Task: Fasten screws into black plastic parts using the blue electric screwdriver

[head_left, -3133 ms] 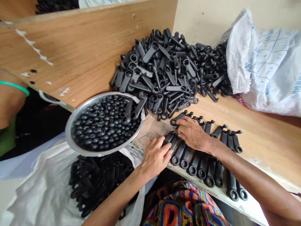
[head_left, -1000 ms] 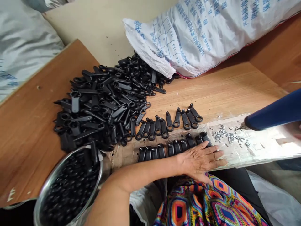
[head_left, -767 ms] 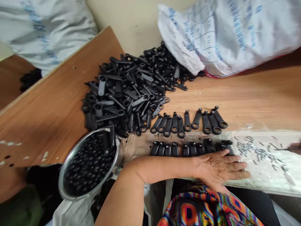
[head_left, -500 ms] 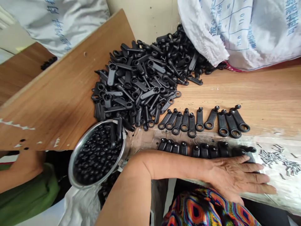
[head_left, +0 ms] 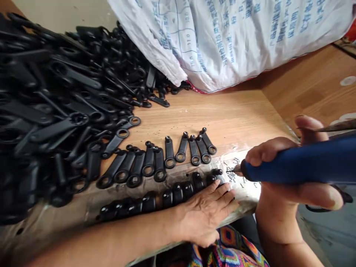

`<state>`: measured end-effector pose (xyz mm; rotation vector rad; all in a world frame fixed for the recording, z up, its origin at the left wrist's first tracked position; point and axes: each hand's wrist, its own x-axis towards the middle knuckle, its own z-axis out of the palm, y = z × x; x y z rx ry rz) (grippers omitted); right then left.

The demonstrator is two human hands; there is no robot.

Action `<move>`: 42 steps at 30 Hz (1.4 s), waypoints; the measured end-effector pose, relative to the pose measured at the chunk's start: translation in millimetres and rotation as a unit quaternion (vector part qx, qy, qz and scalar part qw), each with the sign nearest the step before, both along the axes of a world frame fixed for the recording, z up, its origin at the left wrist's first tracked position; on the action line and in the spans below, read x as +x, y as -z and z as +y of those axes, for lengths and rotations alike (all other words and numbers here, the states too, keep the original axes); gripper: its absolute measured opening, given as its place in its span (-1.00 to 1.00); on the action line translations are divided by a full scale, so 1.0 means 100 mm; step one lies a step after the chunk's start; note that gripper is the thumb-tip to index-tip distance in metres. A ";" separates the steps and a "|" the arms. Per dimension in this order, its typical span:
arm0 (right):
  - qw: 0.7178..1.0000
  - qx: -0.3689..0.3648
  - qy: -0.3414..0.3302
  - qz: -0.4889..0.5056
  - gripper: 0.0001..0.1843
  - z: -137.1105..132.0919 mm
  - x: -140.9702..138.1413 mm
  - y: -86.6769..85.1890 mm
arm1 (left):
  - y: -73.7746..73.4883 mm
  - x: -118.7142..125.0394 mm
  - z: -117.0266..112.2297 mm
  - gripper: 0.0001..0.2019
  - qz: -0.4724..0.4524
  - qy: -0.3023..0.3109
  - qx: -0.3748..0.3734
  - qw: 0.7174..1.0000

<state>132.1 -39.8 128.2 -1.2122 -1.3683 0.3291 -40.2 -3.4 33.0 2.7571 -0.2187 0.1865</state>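
Head view: right hand (head_left: 283, 193) grips a blue driver (head_left: 300, 163) pointing left over metal pins (head_left: 231, 176); flat left hand (head_left: 207, 213) rests on black levers (head_left: 178, 193) left of them.

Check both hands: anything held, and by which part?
Right hand: the blue tool, by its cylindrical body. Left hand: no grasp visible; it lies flat over the right end of the near row of black parts.

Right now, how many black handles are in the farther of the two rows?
10. Five black handles lie at the row's left end, nearest the pile, one comes next, then four at the right end. None in this row looks hidden.
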 end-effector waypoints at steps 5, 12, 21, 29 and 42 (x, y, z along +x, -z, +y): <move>0.997 0.040 -0.009 0.069 -0.14 -0.03 0.01 0.05 | 0.00 0.00 -0.01 -0.31 0.012 0.002 -0.027 1.000; 0.998 0.033 0.046 0.031 -0.09 0.01 -0.01 0.10 | 0.00 0.01 -0.01 -0.37 0.013 0.000 -0.032 0.999; 0.994 0.036 -0.024 0.101 -0.17 0.11 -0.06 0.12 | 0.01 0.01 -0.02 -0.35 0.014 0.000 -0.030 0.999; 0.995 0.048 0.012 0.091 -0.15 0.04 -0.02 0.14 | 0.04 0.01 -0.03 -0.36 0.016 0.002 -0.044 0.999; 0.994 0.053 -0.038 0.090 -0.32 0.10 -0.04 0.10 | 0.04 0.00 -0.06 -0.35 0.010 -0.011 -0.030 0.999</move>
